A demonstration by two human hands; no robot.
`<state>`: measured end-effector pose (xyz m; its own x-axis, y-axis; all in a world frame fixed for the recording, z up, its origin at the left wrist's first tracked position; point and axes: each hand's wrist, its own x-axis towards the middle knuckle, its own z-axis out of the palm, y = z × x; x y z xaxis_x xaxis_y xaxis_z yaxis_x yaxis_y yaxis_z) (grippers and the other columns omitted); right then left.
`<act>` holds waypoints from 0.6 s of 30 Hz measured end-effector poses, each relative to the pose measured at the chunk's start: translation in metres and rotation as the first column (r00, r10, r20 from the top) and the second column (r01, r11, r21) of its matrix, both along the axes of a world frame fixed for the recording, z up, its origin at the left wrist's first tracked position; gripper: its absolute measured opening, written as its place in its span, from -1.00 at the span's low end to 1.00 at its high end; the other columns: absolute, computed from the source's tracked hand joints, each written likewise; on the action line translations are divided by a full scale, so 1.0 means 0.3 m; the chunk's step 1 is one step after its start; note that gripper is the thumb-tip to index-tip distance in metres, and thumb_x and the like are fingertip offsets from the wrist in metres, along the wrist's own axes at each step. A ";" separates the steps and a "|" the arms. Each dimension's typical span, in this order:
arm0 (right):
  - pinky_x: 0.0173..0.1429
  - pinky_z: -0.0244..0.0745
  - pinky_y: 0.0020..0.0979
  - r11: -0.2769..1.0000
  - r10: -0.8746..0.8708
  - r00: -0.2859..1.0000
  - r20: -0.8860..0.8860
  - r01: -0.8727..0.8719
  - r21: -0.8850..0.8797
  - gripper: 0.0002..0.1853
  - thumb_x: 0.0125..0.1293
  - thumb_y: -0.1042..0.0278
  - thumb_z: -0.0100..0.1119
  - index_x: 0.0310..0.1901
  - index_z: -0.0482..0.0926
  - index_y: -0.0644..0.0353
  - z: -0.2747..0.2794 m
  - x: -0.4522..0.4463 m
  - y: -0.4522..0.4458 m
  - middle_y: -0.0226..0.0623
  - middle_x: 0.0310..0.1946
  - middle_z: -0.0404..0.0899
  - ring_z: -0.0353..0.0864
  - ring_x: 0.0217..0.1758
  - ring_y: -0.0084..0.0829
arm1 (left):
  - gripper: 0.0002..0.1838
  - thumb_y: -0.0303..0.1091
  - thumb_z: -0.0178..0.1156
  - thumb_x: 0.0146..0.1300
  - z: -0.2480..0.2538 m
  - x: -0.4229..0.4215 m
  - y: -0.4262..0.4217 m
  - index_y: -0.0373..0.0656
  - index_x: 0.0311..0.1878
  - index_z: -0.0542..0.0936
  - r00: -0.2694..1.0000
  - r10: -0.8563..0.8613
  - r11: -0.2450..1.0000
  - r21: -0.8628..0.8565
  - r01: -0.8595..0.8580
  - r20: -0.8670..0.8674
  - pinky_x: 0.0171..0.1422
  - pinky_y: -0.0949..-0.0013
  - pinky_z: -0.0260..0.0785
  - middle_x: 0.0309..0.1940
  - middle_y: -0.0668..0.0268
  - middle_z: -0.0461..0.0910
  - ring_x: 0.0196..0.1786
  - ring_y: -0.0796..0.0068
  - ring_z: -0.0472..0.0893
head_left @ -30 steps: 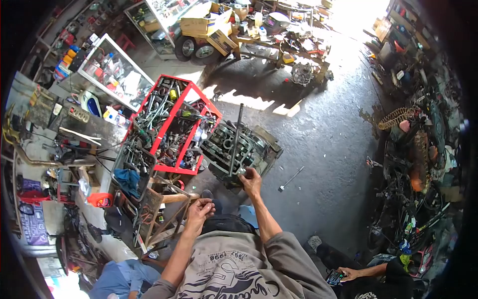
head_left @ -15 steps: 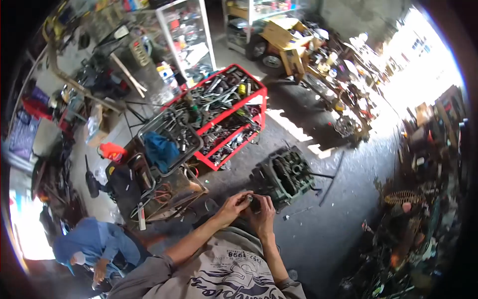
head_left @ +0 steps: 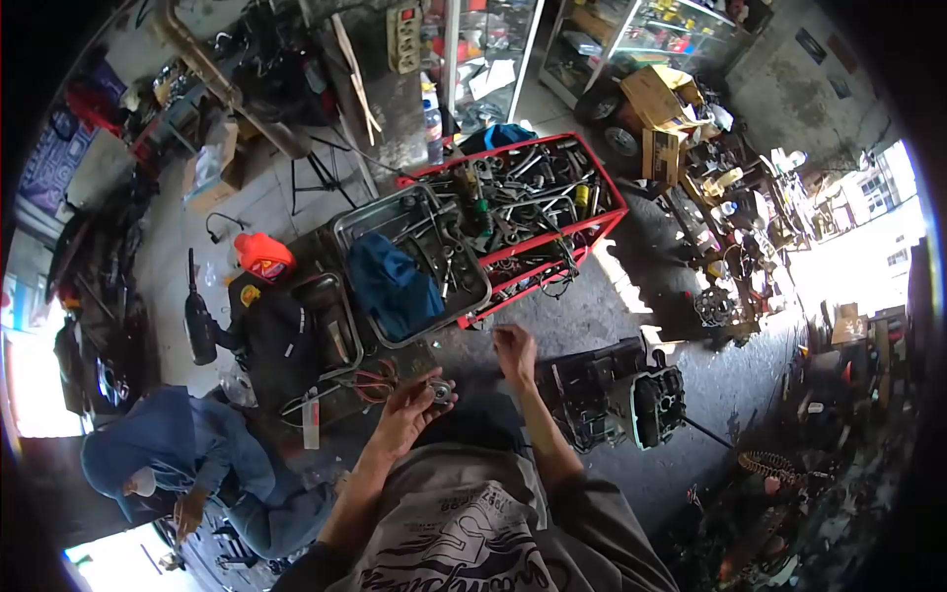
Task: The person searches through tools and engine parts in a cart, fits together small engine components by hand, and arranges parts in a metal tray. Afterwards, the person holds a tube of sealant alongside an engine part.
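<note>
My left hand (head_left: pixel 404 414) is closed on a small round metal part (head_left: pixel 440 392), which looks like a ring with a darker centre. It is held over the near edge of the workbench. My right hand (head_left: pixel 515 353) is raised to the right of it, with fingers curled together. Whether anything is between those fingers I cannot make out. Beyond the hands stand a metal tray (head_left: pixel 473 296) and a red tool cart (head_left: pixel 614 212) full of wrenches and sockets. An engine block (head_left: pixel 602 395) lies on the floor to the right of my right forearm.
A blue cloth (head_left: pixel 390 286) lies in the tray. Red-handled pliers (head_left: pixel 375 380) and a red bottle (head_left: pixel 264 257) are on the left. A person in blue (head_left: pixel 212 454) crouches at lower left. Piled parts (head_left: pixel 730 247) and a coil spring (head_left: pixel 771 467) are on the right.
My hands were together near the engine block and are now apart. The left holds the round part to the left; the right has risen toward the cart. The view has shifted.
</note>
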<state>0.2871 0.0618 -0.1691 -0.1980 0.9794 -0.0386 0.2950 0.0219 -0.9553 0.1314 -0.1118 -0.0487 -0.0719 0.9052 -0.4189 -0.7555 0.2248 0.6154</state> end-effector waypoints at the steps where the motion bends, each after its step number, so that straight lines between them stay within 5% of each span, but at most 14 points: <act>1: -0.41 0.41 -0.46 0.998 0.059 0.998 0.037 -0.060 0.033 -0.88 0.15 0.45 0.16 -0.31 0.60 0.31 -0.037 -0.038 0.038 -0.26 -0.60 0.57 0.56 -0.53 -0.50 | -0.58 -0.38 -0.01 0.38 0.002 -0.008 -0.009 -0.28 0.27 0.31 0.999 0.051 0.999 -0.014 -0.051 0.002 0.18 0.25 0.45 0.07 0.04 0.48 0.07 0.22 0.55; 7: -0.31 0.50 -0.31 0.988 0.080 0.954 0.288 -0.114 0.104 -0.87 0.11 0.45 0.13 -0.31 0.63 0.22 -0.217 -0.231 0.216 -0.06 -0.54 0.60 0.65 -0.46 -0.25 | -0.58 -0.31 -0.07 0.42 0.017 -0.045 0.000 -0.29 0.27 0.30 0.990 0.141 0.987 -0.077 -0.140 0.009 0.19 0.22 0.43 0.07 0.00 0.47 0.06 0.19 0.55; 12: -0.18 0.49 -0.12 0.956 0.156 0.891 0.426 -0.245 0.162 -0.79 0.00 0.50 0.12 -0.27 0.62 0.19 -0.243 -0.350 0.311 -0.01 -0.37 0.60 0.59 -0.21 0.03 | -0.62 -0.36 -0.07 0.38 0.037 -0.069 0.084 -0.30 0.22 0.34 0.979 0.204 0.967 -0.151 -0.204 -0.014 0.17 0.23 0.41 0.03 0.07 0.49 0.03 0.27 0.55; 15: -0.07 0.47 -0.10 0.927 0.203 0.770 0.605 -0.350 0.134 -0.79 0.09 0.47 0.04 -0.23 0.60 0.17 -0.291 -0.390 0.343 -0.03 -0.26 0.58 0.55 -0.09 0.01 | -0.62 -0.40 -0.06 0.33 0.019 -0.073 0.144 -0.29 0.19 0.36 0.965 0.264 0.948 -0.184 -0.261 -0.008 0.18 0.25 0.39 -0.01 0.11 0.50 0.03 0.30 0.54; 18: -0.05 0.48 -0.10 0.919 0.292 0.747 0.597 -0.391 0.041 -0.75 0.18 0.44 -0.07 -0.13 0.56 0.16 -0.239 -0.407 0.331 -0.03 -0.16 0.53 0.53 -0.06 0.00 | -0.61 -0.41 -0.05 0.31 -0.010 -0.082 0.199 -0.28 0.19 0.36 0.955 0.296 0.940 -0.176 -0.292 -0.003 0.20 0.24 0.38 -0.03 0.10 0.51 0.04 0.28 0.53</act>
